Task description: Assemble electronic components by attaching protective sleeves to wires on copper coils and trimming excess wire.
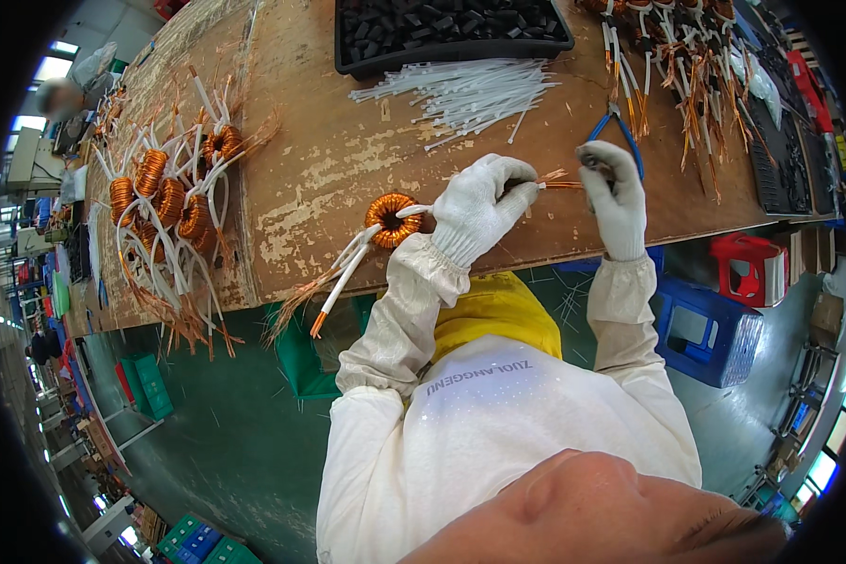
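My left hand, in a white knit glove, is closed round a white-sleeved wire of a toroidal copper coil. The coil lies on the table to the left of that hand, its other sleeved leads with frayed copper ends fanning toward the front edge. Bare copper strands stick out to the right of my left fingers. My right hand, gloved too, is curled close by those strands. A dark spot shows at its fingertips; whether it is a small part or a stain, I cannot tell. Just behind this hand lie blue-handled pliers.
A heap of copper coils lies at the left, and more leads at the back right. White cable ties lie before a black tray of small black parts. Blue and red stools stand beyond the table edge.
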{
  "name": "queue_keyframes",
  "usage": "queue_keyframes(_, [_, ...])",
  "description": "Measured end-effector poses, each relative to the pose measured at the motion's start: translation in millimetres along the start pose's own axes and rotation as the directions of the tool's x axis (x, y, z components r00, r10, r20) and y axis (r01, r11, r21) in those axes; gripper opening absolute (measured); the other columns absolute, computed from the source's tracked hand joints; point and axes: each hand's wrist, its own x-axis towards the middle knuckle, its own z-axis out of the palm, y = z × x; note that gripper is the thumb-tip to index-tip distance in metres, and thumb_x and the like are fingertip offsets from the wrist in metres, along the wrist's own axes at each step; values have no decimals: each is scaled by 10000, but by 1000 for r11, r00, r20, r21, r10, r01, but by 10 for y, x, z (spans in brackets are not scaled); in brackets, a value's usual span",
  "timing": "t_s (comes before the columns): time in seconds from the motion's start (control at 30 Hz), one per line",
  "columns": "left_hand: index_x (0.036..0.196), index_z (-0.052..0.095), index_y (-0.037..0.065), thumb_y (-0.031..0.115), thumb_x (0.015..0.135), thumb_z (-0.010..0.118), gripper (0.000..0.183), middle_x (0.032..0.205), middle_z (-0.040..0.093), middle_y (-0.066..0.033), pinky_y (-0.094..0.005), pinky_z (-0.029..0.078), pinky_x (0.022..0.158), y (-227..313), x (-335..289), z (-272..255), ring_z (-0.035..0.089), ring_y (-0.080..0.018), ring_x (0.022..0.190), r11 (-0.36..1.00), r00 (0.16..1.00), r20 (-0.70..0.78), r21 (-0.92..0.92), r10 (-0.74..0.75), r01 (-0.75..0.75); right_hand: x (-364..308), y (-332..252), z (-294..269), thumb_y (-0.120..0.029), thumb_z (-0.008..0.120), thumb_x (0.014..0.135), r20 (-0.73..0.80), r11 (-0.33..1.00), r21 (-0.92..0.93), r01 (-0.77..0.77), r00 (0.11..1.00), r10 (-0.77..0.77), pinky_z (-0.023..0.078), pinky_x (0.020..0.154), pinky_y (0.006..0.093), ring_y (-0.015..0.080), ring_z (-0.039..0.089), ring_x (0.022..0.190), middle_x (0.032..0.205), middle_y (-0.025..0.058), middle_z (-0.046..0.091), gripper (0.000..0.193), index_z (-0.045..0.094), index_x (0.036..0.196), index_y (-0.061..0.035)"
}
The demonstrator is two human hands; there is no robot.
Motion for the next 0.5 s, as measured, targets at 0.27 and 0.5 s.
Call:
queue_keyframes(0.27, [1155,727,20,91,928,733,239,1034,705,-92,-292,551,807,13,3,-14,684,-176,900,1000,1000,23,-19,7,-6,35,-193,-38,9,715,889,290,638,-661,394,919,-268,544,876,316,241,671,1035,1150,110,658,316,711,1197,-62])
queue_keyframes(0.5, [1166,739,28,78,929,729,243,1026,705,-97,-286,554,793,60,-12,-13,691,-190,884,998,1000,6,57,12,-12,-1,-242,10,-11,735,881,336,573,-698,429,903,-267,560,843,315,252,685,1010,1150,116,663,330,710,1205,-70])
